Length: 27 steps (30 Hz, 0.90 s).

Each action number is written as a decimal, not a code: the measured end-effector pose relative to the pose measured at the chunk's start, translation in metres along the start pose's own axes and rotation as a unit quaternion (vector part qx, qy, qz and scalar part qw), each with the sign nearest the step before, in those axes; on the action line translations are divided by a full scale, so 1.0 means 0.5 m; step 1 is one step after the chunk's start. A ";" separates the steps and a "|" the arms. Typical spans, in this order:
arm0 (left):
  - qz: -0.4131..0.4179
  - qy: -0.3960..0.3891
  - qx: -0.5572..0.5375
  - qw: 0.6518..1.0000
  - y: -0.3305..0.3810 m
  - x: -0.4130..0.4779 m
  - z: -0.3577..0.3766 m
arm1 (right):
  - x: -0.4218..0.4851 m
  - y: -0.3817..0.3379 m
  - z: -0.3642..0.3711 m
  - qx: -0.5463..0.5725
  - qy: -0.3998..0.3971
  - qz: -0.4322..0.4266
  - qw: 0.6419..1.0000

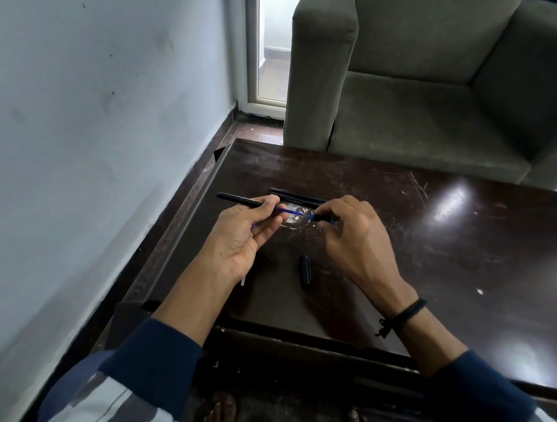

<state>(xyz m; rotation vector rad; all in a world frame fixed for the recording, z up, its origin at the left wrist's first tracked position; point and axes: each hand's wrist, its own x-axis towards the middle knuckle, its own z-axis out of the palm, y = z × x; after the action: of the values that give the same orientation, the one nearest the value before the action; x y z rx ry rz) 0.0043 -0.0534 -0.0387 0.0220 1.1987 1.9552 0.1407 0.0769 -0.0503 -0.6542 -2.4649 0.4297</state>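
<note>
A black barrel (pixel 239 199) is held in the curled grip of the left hand (pixel 247 231), over the worktop (pixel 430 251) towards its far left corner. The blue refill (pixel 288 210) jutting from it is pinched in the grip of the right hand (pixel 350 234). A cap (pixel 305 272) is seen lying nearer the front edge.

Left hand (pixel 240 238) palm-up, fingers (pixel 266 224) curled; right hand (pixel 350 237) palm-down, fingertips (pixel 323 212) pinched; forearms angled inward.

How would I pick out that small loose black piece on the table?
Start at the dark brown glossy table before the grey fabric armchair. Between the person's forearms lies a short black plastic pen cap. Unlike the long black pens farther back, it is stubby and untouched.
</note>
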 end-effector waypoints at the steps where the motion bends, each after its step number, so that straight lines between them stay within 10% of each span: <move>1: -0.002 -0.001 0.000 1.000 -0.001 0.000 0.000 | -0.001 -0.001 0.001 -0.003 0.000 -0.003 1.000; 27: 0.002 -0.020 0.051 0.998 -0.016 0.004 0.002 | 0.004 -0.013 -0.001 0.128 -0.022 0.022 0.991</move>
<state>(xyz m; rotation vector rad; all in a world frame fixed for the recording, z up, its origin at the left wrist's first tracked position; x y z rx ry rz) 0.0083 -0.0499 -0.0449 0.1171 1.2719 1.8865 0.1372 0.0728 -0.0464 -0.5974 -2.3841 0.7708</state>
